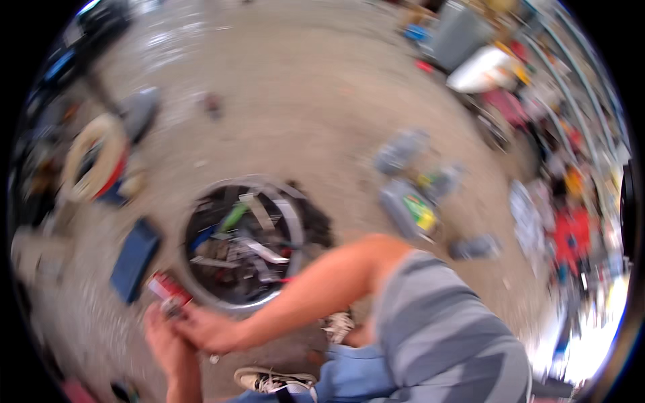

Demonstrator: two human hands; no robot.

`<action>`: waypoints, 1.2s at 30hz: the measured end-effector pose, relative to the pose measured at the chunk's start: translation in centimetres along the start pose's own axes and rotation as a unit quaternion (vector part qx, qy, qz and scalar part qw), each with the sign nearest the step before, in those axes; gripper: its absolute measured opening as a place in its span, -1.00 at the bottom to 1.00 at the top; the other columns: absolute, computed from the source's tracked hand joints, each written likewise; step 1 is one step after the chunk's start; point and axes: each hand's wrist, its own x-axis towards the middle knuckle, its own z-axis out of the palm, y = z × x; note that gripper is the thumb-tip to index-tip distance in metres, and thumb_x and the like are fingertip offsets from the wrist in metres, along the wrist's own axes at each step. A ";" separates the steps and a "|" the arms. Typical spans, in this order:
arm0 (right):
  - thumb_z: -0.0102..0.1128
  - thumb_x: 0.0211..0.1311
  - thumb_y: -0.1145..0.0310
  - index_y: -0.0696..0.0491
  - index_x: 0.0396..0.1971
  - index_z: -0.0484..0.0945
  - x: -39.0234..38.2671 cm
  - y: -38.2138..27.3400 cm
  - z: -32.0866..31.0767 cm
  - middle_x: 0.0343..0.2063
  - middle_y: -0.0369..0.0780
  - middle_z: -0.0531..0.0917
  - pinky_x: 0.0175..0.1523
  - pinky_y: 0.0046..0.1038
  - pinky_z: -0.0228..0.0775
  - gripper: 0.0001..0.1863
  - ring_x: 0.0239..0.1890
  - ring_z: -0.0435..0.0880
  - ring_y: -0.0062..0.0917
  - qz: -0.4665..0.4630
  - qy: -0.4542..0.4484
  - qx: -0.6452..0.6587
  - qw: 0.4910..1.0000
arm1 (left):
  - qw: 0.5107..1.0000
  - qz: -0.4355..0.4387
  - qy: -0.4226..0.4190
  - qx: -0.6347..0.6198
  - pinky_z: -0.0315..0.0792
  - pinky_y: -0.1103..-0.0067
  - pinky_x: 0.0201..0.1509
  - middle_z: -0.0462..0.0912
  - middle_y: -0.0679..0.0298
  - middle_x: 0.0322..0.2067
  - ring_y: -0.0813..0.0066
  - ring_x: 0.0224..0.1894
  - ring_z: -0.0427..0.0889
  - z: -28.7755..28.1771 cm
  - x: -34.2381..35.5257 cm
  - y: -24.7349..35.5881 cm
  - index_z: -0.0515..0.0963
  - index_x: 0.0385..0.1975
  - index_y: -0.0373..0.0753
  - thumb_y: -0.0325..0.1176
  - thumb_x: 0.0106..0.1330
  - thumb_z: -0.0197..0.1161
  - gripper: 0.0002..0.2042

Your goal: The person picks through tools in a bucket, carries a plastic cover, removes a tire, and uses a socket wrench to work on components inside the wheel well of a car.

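A small red cylindrical object [169, 287] with a silvery lower end is held at the lower left, beside the round metal basin. My left hand [166, 339] comes up from the bottom edge, its fingers closed at the silvery end. Reaching across from the right, my right hand [211, 329] is closed against the same end, next to the left one. Motion blur hides the exact finger positions and the kind of object. The basin [294, 221] stands on the floor just beyond my hands, holding a jumble of metal tools and parts, one of them green.
A dark blue flat box [136, 260] lies left of the basin. Further left stands a large cream-coloured ring or roll [74, 161]. Grey plastic jugs [398, 205] and clear bottles lie right of it. Cluttered shelving [571, 101] lines the right side. My shoe [269, 379] is near the bottom.
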 end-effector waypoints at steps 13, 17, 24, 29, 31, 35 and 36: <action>-0.22 0.47 0.15 0.12 -0.65 0.39 -0.1 -9.1 10.1 -0.77 -0.37 0.43 -0.61 -0.58 0.11 -0.50 -0.72 0.35 -0.70 -0.099 -0.042 -0.263 0.959 | 0.924 -0.126 0.031 -0.358 0.46 0.53 -0.02 0.54 0.07 0.09 0.48 -0.12 0.56 -2.1 -5.4 14.2 0.32 -0.21 -0.18 -0.15 0.54 -0.22 -0.75; -0.12 0.43 0.15 0.11 -0.75 0.38 -6.3 -13.0 16.4 -0.77 -0.40 0.44 -0.61 -0.54 0.12 -0.48 -0.70 0.38 -0.70 -0.072 -0.070 -0.316 0.943 | 0.821 -0.208 0.050 -0.529 0.48 0.49 0.02 0.46 0.07 0.17 0.39 -0.06 0.57 -3.1 -12.1 21.4 0.31 -0.21 -0.13 -0.19 0.54 -0.24 -0.79; 0.11 0.25 0.14 0.08 -0.59 0.56 -14.8 -23.9 39.4 -0.74 -0.10 0.50 -0.50 -0.28 0.30 -0.66 -0.64 0.53 -0.19 0.049 -0.195 -0.485 0.851 | 0.795 -0.242 0.166 -0.532 0.32 0.39 0.27 0.43 0.01 0.17 0.27 0.20 0.42 -10.2 -28.8 41.7 0.30 -0.23 -0.18 -0.23 0.54 -0.32 -0.76; 0.16 0.19 0.07 -0.01 -0.48 0.66 -18.1 -29.7 52.1 -0.68 -0.15 0.57 -0.46 -0.23 0.38 -0.70 -0.58 0.59 -0.19 -0.052 -0.308 -0.562 0.766 | 0.797 -0.189 0.223 -0.528 0.34 0.43 0.22 0.47 0.04 0.13 0.30 0.19 0.43 -14.8 -38.1 51.7 0.38 -0.22 -0.21 -0.29 0.53 -0.25 -0.77; 0.19 0.16 0.19 0.05 -0.47 0.63 -18.0 -30.6 56.2 -0.69 -0.13 0.55 -0.47 -0.32 0.38 -0.77 -0.63 0.56 -0.23 -0.083 -0.329 -0.574 0.746 | 0.801 -0.156 0.237 -0.528 0.35 0.44 0.18 0.49 0.09 0.11 0.37 0.13 0.47 -17.2 -40.5 54.5 0.42 -0.22 -0.22 -0.30 0.53 -0.20 -0.77; 0.09 0.32 0.16 0.14 -0.41 0.60 -16.7 -30.8 64.1 -0.69 -0.26 0.50 -0.46 -0.44 0.33 -0.68 -0.62 0.47 -0.52 0.072 -0.425 -0.478 0.765 | 0.816 -0.084 0.262 -0.508 0.36 0.54 0.04 0.57 0.27 -0.17 0.51 -0.12 0.50 -22.3 -45.6 55.9 0.49 -0.24 -0.23 -0.27 0.51 -0.11 -0.76; 0.09 0.32 0.16 0.14 -0.41 0.60 -16.4 -30.6 66.1 -0.69 -0.26 0.50 -0.46 -0.44 0.33 -0.68 -0.62 0.47 -0.52 0.072 -0.440 -0.476 0.758 | 0.822 -0.041 0.255 -0.507 0.36 0.54 0.01 0.56 0.30 -0.25 0.52 -0.17 0.49 -23.7 -47.1 56.4 0.50 -0.23 -0.24 -0.25 0.50 -0.08 -0.76</action>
